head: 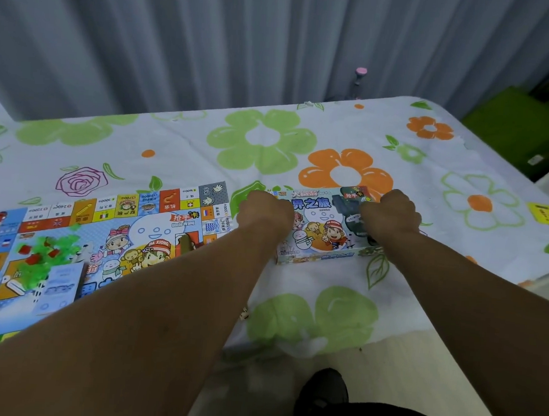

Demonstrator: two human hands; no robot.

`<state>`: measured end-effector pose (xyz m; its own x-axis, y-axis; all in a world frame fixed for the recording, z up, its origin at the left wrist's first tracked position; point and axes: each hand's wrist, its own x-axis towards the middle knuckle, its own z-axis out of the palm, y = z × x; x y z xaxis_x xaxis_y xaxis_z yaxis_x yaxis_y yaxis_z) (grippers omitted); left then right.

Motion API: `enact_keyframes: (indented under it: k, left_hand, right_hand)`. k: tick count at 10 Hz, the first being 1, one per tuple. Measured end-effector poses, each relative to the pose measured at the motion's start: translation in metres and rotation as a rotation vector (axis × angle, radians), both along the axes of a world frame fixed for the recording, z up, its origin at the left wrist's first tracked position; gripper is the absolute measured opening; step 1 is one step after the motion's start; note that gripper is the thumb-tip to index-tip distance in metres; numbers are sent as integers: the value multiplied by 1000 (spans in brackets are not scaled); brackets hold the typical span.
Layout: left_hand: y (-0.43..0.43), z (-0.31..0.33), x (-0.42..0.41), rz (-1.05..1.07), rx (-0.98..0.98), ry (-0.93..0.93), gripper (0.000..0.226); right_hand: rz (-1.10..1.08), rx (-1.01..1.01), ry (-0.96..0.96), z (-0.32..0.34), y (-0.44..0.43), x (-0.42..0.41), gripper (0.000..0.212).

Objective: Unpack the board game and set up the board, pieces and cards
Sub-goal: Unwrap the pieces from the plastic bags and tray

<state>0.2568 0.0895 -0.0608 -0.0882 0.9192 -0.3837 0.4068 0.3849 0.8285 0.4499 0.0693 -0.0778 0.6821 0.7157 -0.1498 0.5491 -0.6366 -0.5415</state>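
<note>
The game box (321,231), light blue with cartoon children, lies on the flowered tablecloth (264,143) right of centre. My left hand (265,212) grips its left end with curled fingers. At the right end my right hand (392,211) curls over a dark card pack (350,209) lying on the box. The unfolded game board (156,229) is spread flat at the left. On it sits a heap of green and red plastic pieces (44,253), and a pale blue card stack (61,286) lies beside the heap.
A yellow note (544,213) lies near the table's right edge. Grey curtains hang behind the table. A green cushion (522,126) sits beyond the far right corner. My dark shoe (325,386) shows below the near edge.
</note>
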Motion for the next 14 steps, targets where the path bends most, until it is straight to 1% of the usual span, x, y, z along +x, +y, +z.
enact_keyframes:
  k: [1, 2, 3, 4, 5, 6, 7, 8, 9, 11, 12, 13, 14]
  left_hand:
    - [-16, 26, -6, 61, -39, 41, 29]
    - [-21, 35, -10, 58, -11, 32, 18]
    - [-29, 47, -17, 29, -17, 19, 42]
    - [-39, 66, -30, 40, 4, 48, 35]
    - [-49, 80, -45, 49, 38, 49, 13]
    - [-59, 91, -63, 64, 81, 39, 11]
    - [-75, 104, -75, 114, 69, 3, 12]
    - [-85, 111, -88, 107, 84, 9, 24]
    - [-104, 128, -109, 114, 115, 56, 27]
    - [-130, 147, -156, 177, 176, 36, 22]
    - [-143, 155, -179, 184, 188, 71, 5]
    - [-151, 157, -197, 208, 171, 75, 21]
    - [-154, 153, -217, 210, 146, 84, 24]
  right_hand:
    - [2, -12, 24, 18, -5, -13, 68]
    - [16, -9, 55, 31, -7, -26, 69]
    - [26, 26, 52, 43, -8, -39, 43]
    - [58, 52, 85, 60, -16, -54, 31]
    - [94, 77, 106, 72, -24, -68, 26]
    - [154, 112, 114, 88, -34, -87, 27]
    - [199, 142, 154, 102, -43, -104, 30]
    - [234, 155, 168, 116, -54, -122, 28]
    - [288, 163, 188, 130, -67, -145, 18]
    - [390, 247, 282, 149, -88, -190, 18]
    - [443, 275, 334, 156, -97, -208, 14]
    - [482, 278, 363, 160, -107, -224, 9]
    - [522, 240, 388, 154, -111, -243, 8]
